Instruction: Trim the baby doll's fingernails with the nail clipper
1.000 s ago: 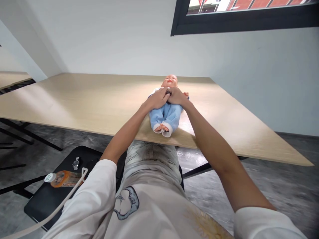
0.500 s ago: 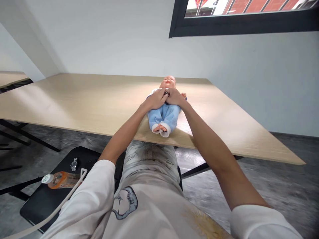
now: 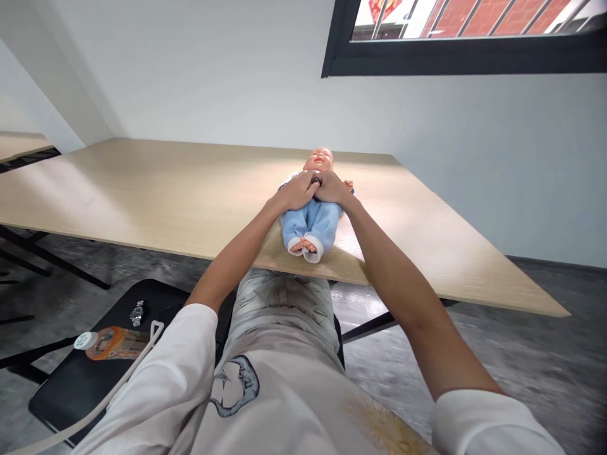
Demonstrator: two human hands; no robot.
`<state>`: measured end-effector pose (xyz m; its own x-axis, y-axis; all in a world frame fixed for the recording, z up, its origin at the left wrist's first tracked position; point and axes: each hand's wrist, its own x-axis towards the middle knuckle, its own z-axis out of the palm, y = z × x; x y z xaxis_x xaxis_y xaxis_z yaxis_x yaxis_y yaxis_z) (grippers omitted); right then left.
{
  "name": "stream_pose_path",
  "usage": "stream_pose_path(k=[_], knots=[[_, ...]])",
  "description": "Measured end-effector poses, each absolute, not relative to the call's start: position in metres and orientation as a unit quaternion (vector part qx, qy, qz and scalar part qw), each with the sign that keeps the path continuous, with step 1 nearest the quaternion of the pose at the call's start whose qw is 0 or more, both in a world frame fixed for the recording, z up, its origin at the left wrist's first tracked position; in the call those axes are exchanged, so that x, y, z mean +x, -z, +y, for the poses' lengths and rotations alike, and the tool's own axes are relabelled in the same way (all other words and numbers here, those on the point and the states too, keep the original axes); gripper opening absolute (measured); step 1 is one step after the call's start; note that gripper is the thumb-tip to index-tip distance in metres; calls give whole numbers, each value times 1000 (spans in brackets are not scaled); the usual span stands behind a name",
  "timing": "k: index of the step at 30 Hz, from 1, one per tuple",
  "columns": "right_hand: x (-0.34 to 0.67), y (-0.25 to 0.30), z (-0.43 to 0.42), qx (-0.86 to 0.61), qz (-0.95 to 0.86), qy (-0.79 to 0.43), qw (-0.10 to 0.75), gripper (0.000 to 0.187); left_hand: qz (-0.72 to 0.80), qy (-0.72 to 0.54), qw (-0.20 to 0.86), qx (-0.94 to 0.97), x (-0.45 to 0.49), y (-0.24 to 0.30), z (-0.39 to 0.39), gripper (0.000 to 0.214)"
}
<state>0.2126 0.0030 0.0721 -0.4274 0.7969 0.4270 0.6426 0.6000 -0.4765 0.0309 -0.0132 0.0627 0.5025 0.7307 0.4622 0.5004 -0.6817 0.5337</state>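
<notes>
A baby doll in blue trousers with white cuffs lies on its back on a pale wooden table, head away from me and bare feet toward me. My left hand and my right hand rest side by side on its middle, fingertips meeting and hiding the doll's waist and most of its chest. A dark ring shows on one finger where the hands meet. Whether either hand grips the doll is hidden.
On a black seat by my left thigh lie a wristwatch and an orange bottle with a white cap. A white strap hangs across my left sleeve. Another table edge shows far left; a dark-framed window is above.
The whole view drifts slightly, with the table and seat shifting left. My hands stay on the doll's middle, and the doll has not visibly moved on the table.
</notes>
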Motion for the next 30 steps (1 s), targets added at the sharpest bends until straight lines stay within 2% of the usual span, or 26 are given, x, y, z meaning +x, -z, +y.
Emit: stream_pose_path(k=[11,22,26,30], knots=[[214,-66,12,-440,-833,-114,315,20,365,-320,128,865,31,-61,-8,33],[210,-73,0,-435,-827,-130,332,13,377,-331,126,856,33,-60,-9,32],[212,-68,-2,-429,-809,-175,361,4,366,-357,158,845,33,-60,-13,30],[212,-62,-9,-473,-733,-248,421,13,365,-399,248,804,24,-53,-17,27]])
